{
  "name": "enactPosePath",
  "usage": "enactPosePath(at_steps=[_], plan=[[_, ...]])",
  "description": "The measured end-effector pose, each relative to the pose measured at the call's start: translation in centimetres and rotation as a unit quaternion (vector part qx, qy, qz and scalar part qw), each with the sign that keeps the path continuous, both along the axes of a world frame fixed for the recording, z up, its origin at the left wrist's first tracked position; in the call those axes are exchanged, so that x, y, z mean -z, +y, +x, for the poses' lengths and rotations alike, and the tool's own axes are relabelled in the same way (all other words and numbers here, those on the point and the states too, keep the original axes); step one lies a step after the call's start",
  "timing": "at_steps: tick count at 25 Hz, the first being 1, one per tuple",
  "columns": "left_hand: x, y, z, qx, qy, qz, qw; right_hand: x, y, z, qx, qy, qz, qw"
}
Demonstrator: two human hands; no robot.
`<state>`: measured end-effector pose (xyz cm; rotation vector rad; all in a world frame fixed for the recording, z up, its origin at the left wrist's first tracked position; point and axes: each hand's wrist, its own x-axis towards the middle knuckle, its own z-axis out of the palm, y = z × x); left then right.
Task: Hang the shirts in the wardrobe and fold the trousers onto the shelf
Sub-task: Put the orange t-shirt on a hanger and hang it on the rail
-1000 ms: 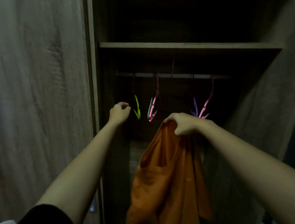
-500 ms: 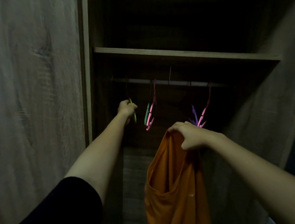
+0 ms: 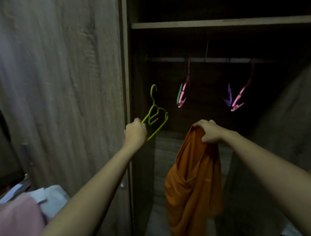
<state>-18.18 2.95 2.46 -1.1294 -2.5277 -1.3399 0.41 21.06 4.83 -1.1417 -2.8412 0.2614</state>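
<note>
The left hand (image 3: 135, 132) grips one end of a yellow-green hanger (image 3: 155, 116), fingers curled round it, holding it tilted and clear below the rail (image 3: 220, 59). The right hand (image 3: 208, 131) bunches the top of the orange shirt (image 3: 194, 178) in closed fingers; the shirt hangs limp in front of the open wardrobe (image 3: 126, 65), on no hanger yet. The trouble likely lies in threading: with the fabric gathered in one fist, the hanger's arm may catch a fold or enter a sleeve rather than the neck. Its hook could also snag the pink hanger (image 3: 183, 91) nearby on the way up
</note>
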Motion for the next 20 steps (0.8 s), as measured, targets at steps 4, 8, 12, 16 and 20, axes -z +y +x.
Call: enactPosePath(at_steps=[4,8,12,16,20], plan=[[-2.5,-7.1,-1.0,0.045,0.015,-0.053,0.997,1.7,-0.1,-0.4,0.013,-0.01,-0.024,1.0],[-5.9,-13.1,-2.2,0.095,-0.009,-0.042,0.995,1.3,0.3,0.0,0.035,0.01,-0.026,0.999],[-5.5,-13.4,-1.1,0.163,0.016,-0.035,0.986,0.6,-0.2,-0.1,-0.021,0.014,-0.016,1.0],[0.1,-8.3,1.4,0.194,0.065,0.011,0.979,-2.0,-2.1,-1.3,-0.118,0.012,-0.054,0.992],[5.0,-5.5,1.7,0.279,-0.02,0.166,0.946,-3.2,-3.3,0.3,-0.17,0.072,0.143,0.972]])
